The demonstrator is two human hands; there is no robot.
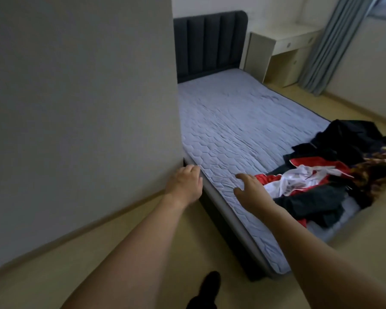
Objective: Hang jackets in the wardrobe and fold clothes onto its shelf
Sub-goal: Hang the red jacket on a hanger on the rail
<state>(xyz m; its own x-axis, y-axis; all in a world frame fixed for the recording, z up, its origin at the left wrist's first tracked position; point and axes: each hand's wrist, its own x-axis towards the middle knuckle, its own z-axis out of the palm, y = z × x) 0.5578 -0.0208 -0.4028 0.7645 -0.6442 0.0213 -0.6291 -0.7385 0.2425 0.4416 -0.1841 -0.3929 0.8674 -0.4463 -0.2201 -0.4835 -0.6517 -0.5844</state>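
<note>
- Red, white and dark fabric: clothes pile (pixel 334 175) lies heaped on the bed's near right corner, on the quilted mattress cover (pixel 243 121).
- Pile's long axis runs across the foot end of the bed, from the red-and-white jacket (pixel 299 177) on its left side out to a brown patterned garment (pixel 379 161) at the right edge; black garment (pixel 352 134) sits at the far side.
- No readable brand, label or text on any garment; too blurred to tell.
- Right hand (pixel 252 188) hovers over the mattress edge just beside the jacket's left end, fingers spread and relaxed, holding nothing. Contact with the fabric: cannot tell.
- Left hand (pixel 185 181) is at the mattress's near left edge next to the grey panel (pixel 80 108), fingers loosely curled; whether they grip the edge, cannot tell.
- Bed's long axis runs away from the viewer to a dark padded headboard (pixel 210 45).
- Pale desk (pixel 283 43) stands beyond the headboard's right side, grey-blue curtain (pixel 334 45) beside it.
- Dark shoe (pixel 207 286) on the beige floor (pixel 120 221) between the two forearms.
</note>
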